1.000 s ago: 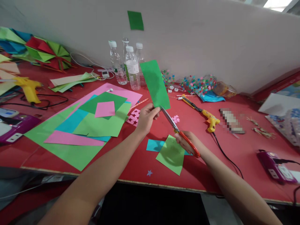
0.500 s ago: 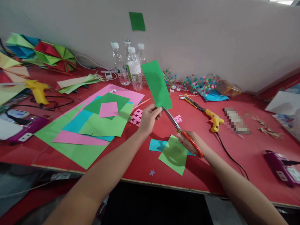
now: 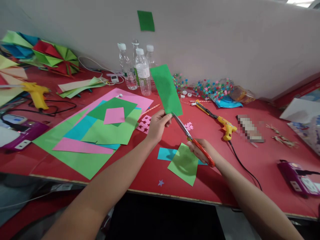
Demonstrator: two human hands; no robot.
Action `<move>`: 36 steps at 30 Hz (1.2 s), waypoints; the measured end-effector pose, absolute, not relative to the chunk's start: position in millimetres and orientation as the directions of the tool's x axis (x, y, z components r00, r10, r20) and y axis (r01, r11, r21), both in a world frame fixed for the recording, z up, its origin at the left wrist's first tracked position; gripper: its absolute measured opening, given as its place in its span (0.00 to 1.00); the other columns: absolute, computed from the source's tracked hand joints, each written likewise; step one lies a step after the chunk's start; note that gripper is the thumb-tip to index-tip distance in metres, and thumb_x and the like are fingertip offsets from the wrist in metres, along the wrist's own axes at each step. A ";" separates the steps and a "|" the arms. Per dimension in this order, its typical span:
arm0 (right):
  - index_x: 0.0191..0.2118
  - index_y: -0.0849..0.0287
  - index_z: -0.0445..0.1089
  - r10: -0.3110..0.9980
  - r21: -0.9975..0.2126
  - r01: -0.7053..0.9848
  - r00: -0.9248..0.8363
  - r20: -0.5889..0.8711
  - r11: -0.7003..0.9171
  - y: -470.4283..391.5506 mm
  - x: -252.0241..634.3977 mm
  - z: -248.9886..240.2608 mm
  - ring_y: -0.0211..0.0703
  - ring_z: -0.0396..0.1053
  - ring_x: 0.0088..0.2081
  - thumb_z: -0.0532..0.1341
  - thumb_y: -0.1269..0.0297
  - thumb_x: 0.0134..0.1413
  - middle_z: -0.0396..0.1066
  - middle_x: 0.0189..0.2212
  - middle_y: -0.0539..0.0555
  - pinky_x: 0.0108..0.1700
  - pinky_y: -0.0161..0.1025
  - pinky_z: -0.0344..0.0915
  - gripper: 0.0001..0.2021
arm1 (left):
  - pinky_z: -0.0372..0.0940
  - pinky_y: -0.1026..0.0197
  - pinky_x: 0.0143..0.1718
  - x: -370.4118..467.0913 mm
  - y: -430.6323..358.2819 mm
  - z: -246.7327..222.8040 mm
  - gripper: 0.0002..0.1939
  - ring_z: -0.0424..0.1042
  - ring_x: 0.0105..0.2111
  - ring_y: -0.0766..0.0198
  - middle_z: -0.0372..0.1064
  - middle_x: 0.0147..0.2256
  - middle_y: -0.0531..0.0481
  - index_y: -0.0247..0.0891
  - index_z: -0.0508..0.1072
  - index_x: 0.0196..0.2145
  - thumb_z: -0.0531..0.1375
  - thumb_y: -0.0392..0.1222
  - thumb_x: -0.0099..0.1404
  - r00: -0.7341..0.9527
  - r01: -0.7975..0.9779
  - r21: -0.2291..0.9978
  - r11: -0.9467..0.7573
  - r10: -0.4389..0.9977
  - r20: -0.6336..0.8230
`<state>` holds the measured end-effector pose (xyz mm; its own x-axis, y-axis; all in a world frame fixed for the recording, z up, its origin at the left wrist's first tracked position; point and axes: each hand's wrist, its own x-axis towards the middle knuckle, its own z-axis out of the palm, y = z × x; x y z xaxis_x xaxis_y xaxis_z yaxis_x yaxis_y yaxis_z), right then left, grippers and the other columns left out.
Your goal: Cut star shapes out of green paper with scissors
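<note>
In the head view my left hand [image 3: 159,124] pinches the lower edge of a dark green paper strip [image 3: 167,89], which stands up in the air. My right hand [image 3: 200,148] is closed round the orange handles of a pair of scissors [image 3: 184,128]. The blades point up and left, and their tips touch the strip's bottom edge beside my left thumb. Below the scissors, a light green paper piece [image 3: 183,168] lies over a blue strip [image 3: 167,154] on the red table [image 3: 145,173].
Layered coloured sheets [image 3: 87,163] lie at left. Plastic bottles [image 3: 143,75] stand at the wall. A yellow glue gun [image 3: 227,128] and its cord are at right, another glue gun [image 3: 37,93] at far left. Purple power strips [image 3: 295,178] sit at both sides.
The view has shifted slightly, so the table items appear a little further left. Both hands keep their hold on the green strip and the scissors, in nearly the same pose.
</note>
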<state>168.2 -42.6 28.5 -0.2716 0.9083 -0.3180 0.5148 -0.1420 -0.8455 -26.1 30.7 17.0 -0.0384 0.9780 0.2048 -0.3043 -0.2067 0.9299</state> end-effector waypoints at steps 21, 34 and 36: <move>0.27 0.59 0.61 0.831 -0.943 0.321 -0.499 -0.247 -0.088 -41.3 178.2 26.2 0.30 0.50 0.10 0.52 0.39 0.59 0.54 0.07 0.42 0.18 0.31 0.52 0.25 | 0.59 0.68 0.20 -25.7 27.7 19.8 0.10 0.64 0.17 0.73 0.67 0.17 0.55 0.36 0.69 0.22 0.63 0.42 0.55 -0.091 -0.339 0.920 -0.197 0.980 0.176; 0.24 0.58 0.60 0.848 -0.876 0.453 -0.389 -0.360 -0.164 -41.1 175.8 35.5 0.29 0.49 0.10 0.56 0.38 0.54 0.51 0.07 0.41 0.15 0.30 0.46 0.26 | 0.54 0.69 0.17 -33.8 31.9 19.8 0.09 0.59 0.15 0.73 0.61 0.14 0.58 0.37 0.66 0.19 0.61 0.41 0.54 -0.079 -0.219 0.942 -0.253 0.967 0.242; 0.23 0.58 0.59 0.853 -0.869 0.468 -0.375 -0.362 -0.163 -41.3 174.0 36.6 0.28 0.49 0.10 0.56 0.37 0.54 0.51 0.08 0.41 0.15 0.30 0.46 0.26 | 0.53 0.69 0.16 -34.3 32.6 19.2 0.10 0.59 0.15 0.73 0.61 0.14 0.58 0.37 0.65 0.19 0.61 0.41 0.53 -0.076 -0.212 0.947 -0.242 0.970 0.231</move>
<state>174.0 -41.3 36.6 -0.3755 0.8530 -0.3625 0.4680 -0.1631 -0.8686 -34.3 32.6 19.2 -0.0763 0.9701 0.2306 -0.2118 -0.2417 0.9469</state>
